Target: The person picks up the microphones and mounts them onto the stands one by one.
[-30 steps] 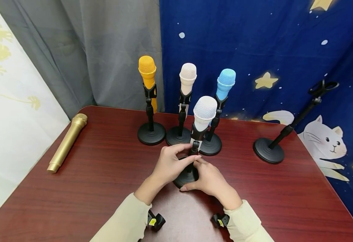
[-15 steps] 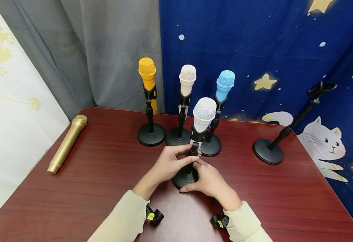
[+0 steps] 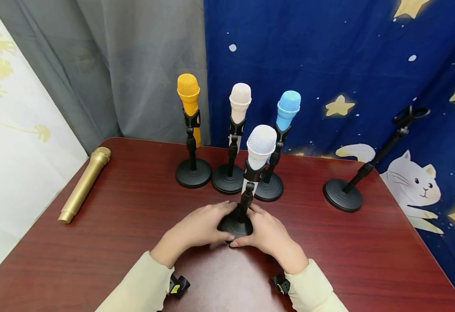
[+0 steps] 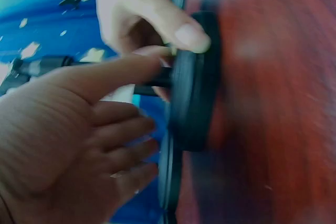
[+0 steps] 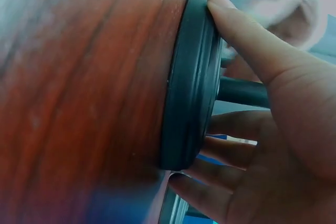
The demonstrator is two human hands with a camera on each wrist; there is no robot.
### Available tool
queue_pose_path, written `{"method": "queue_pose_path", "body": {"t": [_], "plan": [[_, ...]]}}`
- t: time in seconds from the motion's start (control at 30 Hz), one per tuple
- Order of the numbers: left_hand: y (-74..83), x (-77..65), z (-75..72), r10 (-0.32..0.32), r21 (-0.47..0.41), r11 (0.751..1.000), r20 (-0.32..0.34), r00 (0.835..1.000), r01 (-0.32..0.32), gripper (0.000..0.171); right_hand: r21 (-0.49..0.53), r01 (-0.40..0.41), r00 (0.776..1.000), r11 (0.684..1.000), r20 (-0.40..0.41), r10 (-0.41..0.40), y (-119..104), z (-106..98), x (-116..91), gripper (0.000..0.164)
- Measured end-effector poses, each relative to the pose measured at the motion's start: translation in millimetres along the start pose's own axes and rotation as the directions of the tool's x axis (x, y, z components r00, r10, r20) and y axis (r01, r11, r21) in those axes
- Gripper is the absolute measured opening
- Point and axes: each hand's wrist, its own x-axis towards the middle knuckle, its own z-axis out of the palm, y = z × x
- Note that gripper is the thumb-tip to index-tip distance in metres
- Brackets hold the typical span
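A white microphone [image 3: 261, 143] leans in the clip of a black desk microphone stand [image 3: 236, 226] at mid-table. My right hand [image 3: 269, 229] grips the right side of its round base, thumb on the near rim and fingers round the far side, as the right wrist view shows with the base [image 5: 189, 87] upright in frame. On the other side, my left hand [image 3: 198, 227] has its fingers loosely extended beside the base. In the left wrist view the left hand [image 4: 68, 129] is blurred, its thumb overlapping the stand's pole and its fingers apart from the base [image 4: 197, 87].
Behind stand an orange microphone [image 3: 188, 89], a cream microphone [image 3: 240, 99] and a blue microphone [image 3: 289, 106], each in a black stand. A gold microphone [image 3: 85, 184] lies at the left table edge. A stand with a bare clip [image 3: 343, 195] is at right.
My left hand has let go of the stand's pole and dropped down to the left side of the base. The right hand stays on the base; the stand has shifted slightly left.
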Motion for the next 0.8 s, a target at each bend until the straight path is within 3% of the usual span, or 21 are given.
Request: {"method": "queue_pose_path", "body": {"t": [0.07,0.13,0.37,0.63,0.8], "plan": [[-1.9,-1.8,3.0,-0.029,0.073,0.997,0.097,0.995,0.022,0.081,-0.01,0.0,1.0,1.0,-0.003,0.0,-1.4,-0.3,-0.3,0.086],[-2.4,-1.4,6.8,-0.038,0.114,0.993,0.132,0.991,0.023,0.081,-0.015,0.003,1.0,1.0,-0.004,-0.003,-2.2,-0.8,-0.6,0.085],[6.6,2.8,17.4,0.005,0.275,0.961,0.093,0.996,-0.03,0.077,-0.016,0.007,1.0,1.0,-0.002,-0.007,-1.4,-5.5,-4.9,0.082],[29.3,7.6,29.5,0.092,0.529,0.839,0.097,0.991,-0.13,0.075,-0.013,0.017,1.0,1.0,0.005,-0.017,12.8,-10.1,-16.5,0.08],[45.4,16.3,36.5,0.082,0.587,0.795,0.145,0.986,-0.153,0.076,-0.054,-0.008,1.0,0.998,-0.018,0.007,22.3,-16.4,-27.7,0.076]]}}
